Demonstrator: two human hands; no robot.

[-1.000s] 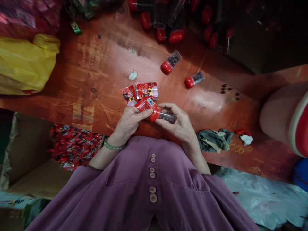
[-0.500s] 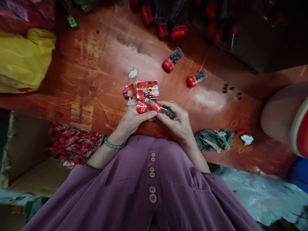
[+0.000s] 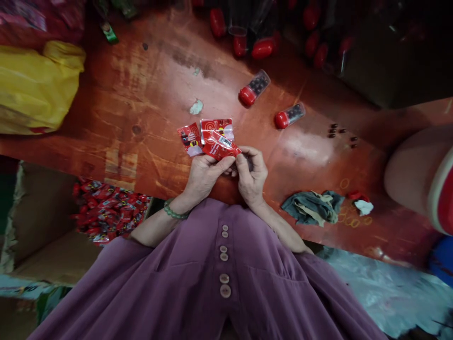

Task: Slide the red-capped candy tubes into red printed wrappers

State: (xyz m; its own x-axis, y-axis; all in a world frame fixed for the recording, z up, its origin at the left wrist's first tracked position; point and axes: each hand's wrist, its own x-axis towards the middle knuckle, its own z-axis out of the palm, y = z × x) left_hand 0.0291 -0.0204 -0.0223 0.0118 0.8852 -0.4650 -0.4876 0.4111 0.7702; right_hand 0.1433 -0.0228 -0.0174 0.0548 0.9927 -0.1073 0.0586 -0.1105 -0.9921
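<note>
Both of my hands meet over the table's near edge. Between the thumb and fingers of my left hand [image 3: 203, 177] is a red printed wrapper [image 3: 221, 145] with a barcode. My right hand [image 3: 252, 177] is closed around a small clear tube of dark balls [image 3: 250, 164], mostly hidden by the fingers, and its thumb presses the wrapper's right end. How far the wrapper covers the tube, I cannot tell. Just beyond lie a flat red wrapper [image 3: 190, 138] and a stack of similar wrappers [image 3: 226, 123], partly covered by the held one.
Two red-capped tubes of dark balls, one nearer the middle [image 3: 255, 88] and one further right [image 3: 290, 116], lie on the table. Loose dark balls [image 3: 332, 131], a grey cloth [image 3: 311, 207] and a bucket [image 3: 410, 174] are right. A cardboard box [image 3: 38, 222] holds red packets [image 3: 111, 208].
The held wrapper has tilted, its barcode end shifting right and upward. My right hand has moved left and turned, and its fingers now cover most of the tube that showed before.
</note>
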